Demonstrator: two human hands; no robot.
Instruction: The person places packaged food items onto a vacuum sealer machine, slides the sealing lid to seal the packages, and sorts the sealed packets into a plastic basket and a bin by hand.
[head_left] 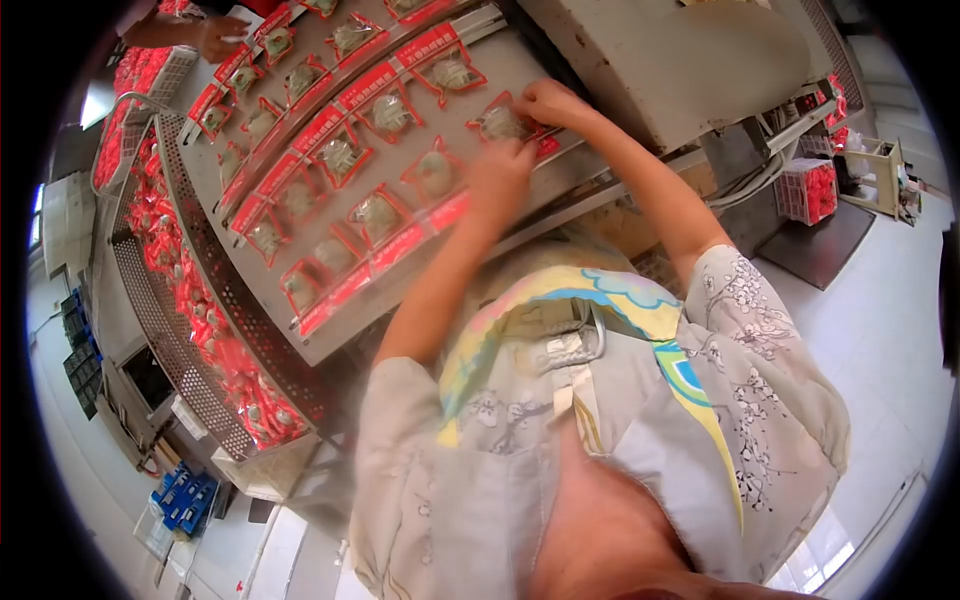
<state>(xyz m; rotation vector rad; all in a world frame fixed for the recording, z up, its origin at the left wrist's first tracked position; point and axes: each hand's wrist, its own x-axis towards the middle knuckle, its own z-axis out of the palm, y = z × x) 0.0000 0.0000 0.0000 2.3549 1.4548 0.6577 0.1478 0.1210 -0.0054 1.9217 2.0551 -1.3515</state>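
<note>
On the metal table (445,127), by its near edge, pinching a packet (497,121) with the right hand (548,104); grip unclear for the blurred left hand (500,172).

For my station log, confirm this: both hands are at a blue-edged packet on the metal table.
Wrong on colour: the packet is edged in red, not blue, as the head view shows. The left hand and right hand are at it, on the metal table.

The left hand (500,185) is blurred and partly hides a packet (498,122). Print on the near red strip (400,245) is smeared. Far left, a co-worker's arm (165,32) is cut off.
</note>
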